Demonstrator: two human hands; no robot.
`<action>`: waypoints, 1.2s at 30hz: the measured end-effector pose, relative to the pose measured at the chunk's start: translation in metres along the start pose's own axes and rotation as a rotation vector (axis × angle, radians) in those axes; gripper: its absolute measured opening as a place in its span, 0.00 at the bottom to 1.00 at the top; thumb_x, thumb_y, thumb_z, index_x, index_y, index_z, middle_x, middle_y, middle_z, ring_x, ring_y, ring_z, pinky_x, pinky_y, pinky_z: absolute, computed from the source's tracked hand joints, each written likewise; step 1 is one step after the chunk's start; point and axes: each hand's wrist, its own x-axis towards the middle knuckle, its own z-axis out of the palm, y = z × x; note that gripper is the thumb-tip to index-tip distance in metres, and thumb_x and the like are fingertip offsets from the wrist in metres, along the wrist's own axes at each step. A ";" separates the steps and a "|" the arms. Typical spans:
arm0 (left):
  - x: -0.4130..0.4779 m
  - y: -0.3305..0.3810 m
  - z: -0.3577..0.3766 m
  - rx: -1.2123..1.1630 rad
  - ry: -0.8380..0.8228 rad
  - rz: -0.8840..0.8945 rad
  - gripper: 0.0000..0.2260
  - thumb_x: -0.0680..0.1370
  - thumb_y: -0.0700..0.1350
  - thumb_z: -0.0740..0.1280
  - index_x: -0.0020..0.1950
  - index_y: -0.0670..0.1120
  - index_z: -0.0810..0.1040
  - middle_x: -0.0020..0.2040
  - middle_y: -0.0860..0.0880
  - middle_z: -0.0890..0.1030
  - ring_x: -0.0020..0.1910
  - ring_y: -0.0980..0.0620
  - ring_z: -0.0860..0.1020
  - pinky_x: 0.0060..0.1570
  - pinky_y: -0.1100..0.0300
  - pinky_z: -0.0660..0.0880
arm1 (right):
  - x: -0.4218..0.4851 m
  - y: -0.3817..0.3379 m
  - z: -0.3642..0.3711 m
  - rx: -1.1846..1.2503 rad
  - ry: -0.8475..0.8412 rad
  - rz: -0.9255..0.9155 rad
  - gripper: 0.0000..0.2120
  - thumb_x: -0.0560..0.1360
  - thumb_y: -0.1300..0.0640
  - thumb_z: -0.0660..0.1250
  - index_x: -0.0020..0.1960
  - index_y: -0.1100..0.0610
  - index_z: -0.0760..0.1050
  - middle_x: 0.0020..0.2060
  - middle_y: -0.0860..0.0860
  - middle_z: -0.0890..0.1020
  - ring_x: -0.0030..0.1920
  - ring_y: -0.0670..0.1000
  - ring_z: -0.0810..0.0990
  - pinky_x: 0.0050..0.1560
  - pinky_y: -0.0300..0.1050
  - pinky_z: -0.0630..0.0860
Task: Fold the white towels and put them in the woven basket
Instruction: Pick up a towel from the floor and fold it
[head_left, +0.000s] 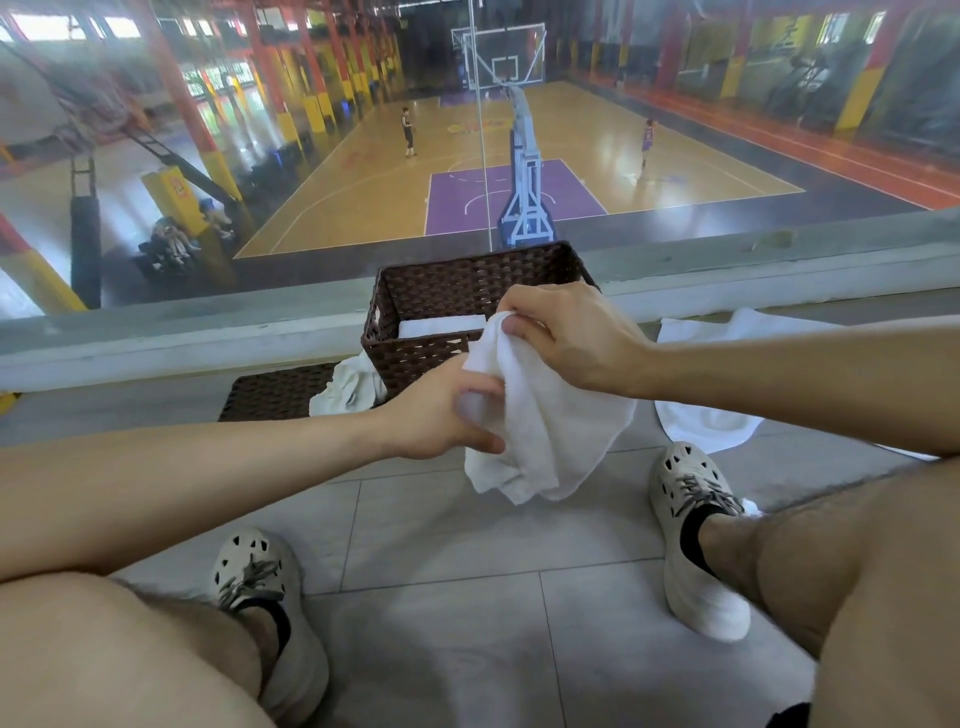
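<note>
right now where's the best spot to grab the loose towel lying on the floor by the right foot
Take the towel on the floor by its near rounded edge, coming down from above with the right hand once it is free. It lies spread flat on the tiles beside the right shoe, so a pinch lifts one layer cleanly.

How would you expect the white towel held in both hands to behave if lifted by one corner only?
The towel is probably floppy: it sags in folds below the right hand and left hand. It likely hangs long rather than holding shape. It seems light, since fingertip pinches carry it.
</note>
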 end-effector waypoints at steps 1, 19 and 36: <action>0.000 -0.001 0.002 -0.005 -0.028 0.028 0.18 0.69 0.47 0.86 0.56 0.55 0.88 0.65 0.50 0.78 0.65 0.55 0.74 0.66 0.60 0.71 | 0.000 0.000 0.001 0.003 -0.001 0.004 0.08 0.86 0.51 0.61 0.54 0.50 0.78 0.43 0.45 0.83 0.45 0.49 0.79 0.48 0.52 0.75; 0.003 0.008 0.000 0.012 -0.010 0.007 0.14 0.73 0.58 0.80 0.47 0.48 0.85 0.46 0.54 0.86 0.49 0.53 0.83 0.57 0.47 0.79 | -0.001 0.014 0.009 0.053 0.044 0.157 0.08 0.86 0.46 0.59 0.53 0.46 0.74 0.39 0.49 0.82 0.41 0.51 0.79 0.45 0.55 0.78; -0.022 -0.005 -0.068 0.236 0.509 0.065 0.14 0.76 0.63 0.77 0.43 0.54 0.82 0.27 0.51 0.75 0.26 0.51 0.66 0.29 0.57 0.61 | -0.013 0.037 0.001 -0.259 -0.238 0.189 0.12 0.88 0.49 0.56 0.48 0.51 0.72 0.43 0.51 0.82 0.44 0.57 0.81 0.40 0.52 0.73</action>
